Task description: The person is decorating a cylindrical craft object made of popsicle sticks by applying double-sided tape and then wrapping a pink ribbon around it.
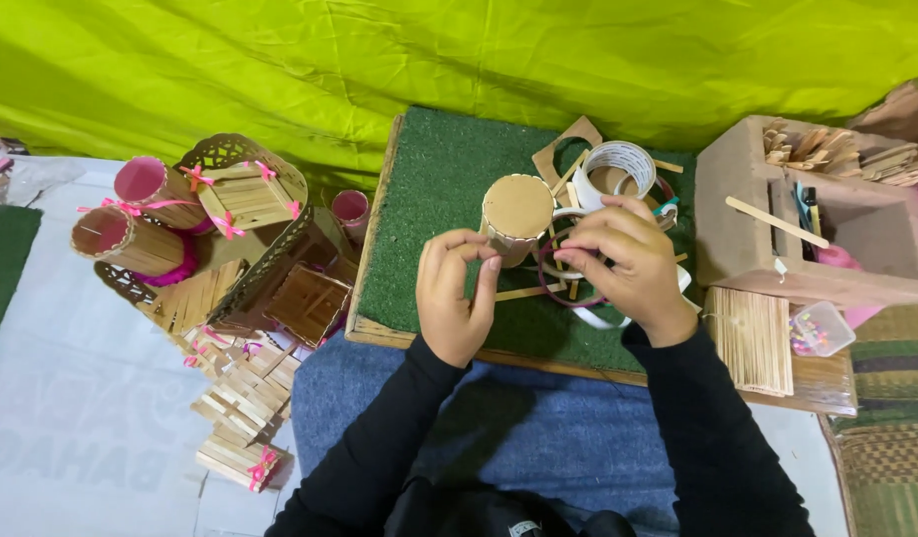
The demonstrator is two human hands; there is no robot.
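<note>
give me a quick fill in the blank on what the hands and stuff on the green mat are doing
1. Both hands, the left hand and the right hand, hold a small cardboard ____.
2. The work board is covered with a ____ mat.
3. The finished stick crafts are tied with ____ ribbon.
4. The flat bundle of sticks lies to the person's ____.

Missing words: cylinder; green; pink; right

A wooden board topped with green artificial turf point(429, 199) carries a white tape roll point(618, 162), a flat brown cardboard cut-out point(563, 144), loose thin wooden sticks point(531, 291), a brown open-topped cardboard box point(737, 229), a stack of pale wooden sticks point(752, 338) and a small clear plastic container point(822, 328).
</note>
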